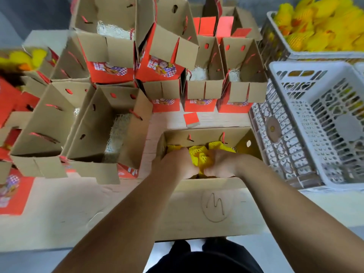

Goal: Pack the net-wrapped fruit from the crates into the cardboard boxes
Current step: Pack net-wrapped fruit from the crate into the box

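An open cardboard box [206,134] stands right in front of me, its near flap marked with a pen scribble. Yellow net-wrapped fruit [198,152] lies inside it. My left hand [175,164] and my right hand [221,163] are both down in the box, side by side, fingers curled into the yellow netting of the fruit between them. How many fruits are under my hands is hidden. A white crate [279,34] at the far right is heaped with more yellow net-wrapped fruit [323,22].
Several open red-and-brown boxes [110,56] with pale shredded padding crowd the back and left. An empty white slatted crate [315,123] sits tilted at the right. A boxed yellow fruit [21,59] shows at far left. A red card [191,118] lies behind my box.
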The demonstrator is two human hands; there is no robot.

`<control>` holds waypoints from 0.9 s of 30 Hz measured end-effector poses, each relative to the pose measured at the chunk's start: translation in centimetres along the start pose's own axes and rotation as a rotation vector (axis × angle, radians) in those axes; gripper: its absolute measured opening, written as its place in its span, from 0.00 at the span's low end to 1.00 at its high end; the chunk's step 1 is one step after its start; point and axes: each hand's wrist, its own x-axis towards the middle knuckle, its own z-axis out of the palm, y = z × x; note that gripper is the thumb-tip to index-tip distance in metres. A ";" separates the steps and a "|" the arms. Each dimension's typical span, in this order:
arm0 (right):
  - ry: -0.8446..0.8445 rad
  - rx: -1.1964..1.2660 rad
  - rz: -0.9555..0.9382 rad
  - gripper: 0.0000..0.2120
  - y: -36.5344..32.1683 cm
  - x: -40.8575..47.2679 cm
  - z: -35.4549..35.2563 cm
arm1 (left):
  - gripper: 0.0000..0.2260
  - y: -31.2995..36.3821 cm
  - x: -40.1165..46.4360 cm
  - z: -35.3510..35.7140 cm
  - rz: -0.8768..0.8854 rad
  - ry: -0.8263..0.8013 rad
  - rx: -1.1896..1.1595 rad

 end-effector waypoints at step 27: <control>0.345 -0.055 0.011 0.28 3.5 -0.8 -1.4 | 0.19 -0.6 3.5 0.0 0.333 0.223 0.259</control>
